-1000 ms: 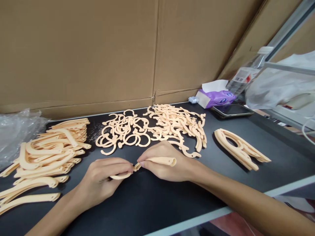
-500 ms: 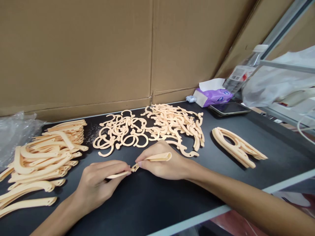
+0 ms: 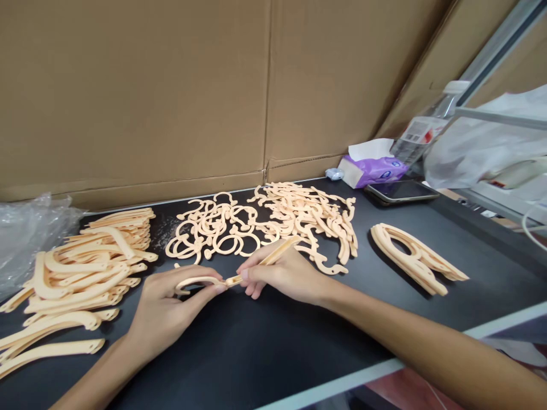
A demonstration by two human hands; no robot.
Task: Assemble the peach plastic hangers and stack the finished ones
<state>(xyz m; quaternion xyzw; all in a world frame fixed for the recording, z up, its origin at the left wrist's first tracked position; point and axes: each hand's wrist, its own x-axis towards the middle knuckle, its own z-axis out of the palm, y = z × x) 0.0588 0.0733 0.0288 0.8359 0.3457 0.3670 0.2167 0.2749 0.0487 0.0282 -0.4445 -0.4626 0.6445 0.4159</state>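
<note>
My left hand (image 3: 171, 304) pinches a small curved beige hook (image 3: 199, 279) between thumb and fingers. My right hand (image 3: 282, 273) grips a longer beige arm piece (image 3: 277, 250) that points up and to the right. The hook's tip meets the near end of the arm piece between my hands; the exact fit is too small to tell. Behind my hands lie a pile of ring-like hooks (image 3: 228, 244) and a pile of small wavy pieces (image 3: 316, 213). Long curved arm pieces (image 3: 85, 270) are heaped at the left.
Joined beige pieces (image 3: 410, 250) lie on the black table (image 3: 342, 341) at the right. Farther back are a phone (image 3: 401, 191), a purple tissue pack (image 3: 376, 171) and a bottle (image 3: 421, 134). Clear plastic (image 3: 34, 239) sits at the left; cardboard (image 3: 171, 97) stands behind.
The hook in my left hand has turned so its curve shows. My right hand has rotated, and the arm piece tilts more steeply upward. The view has shifted slightly.
</note>
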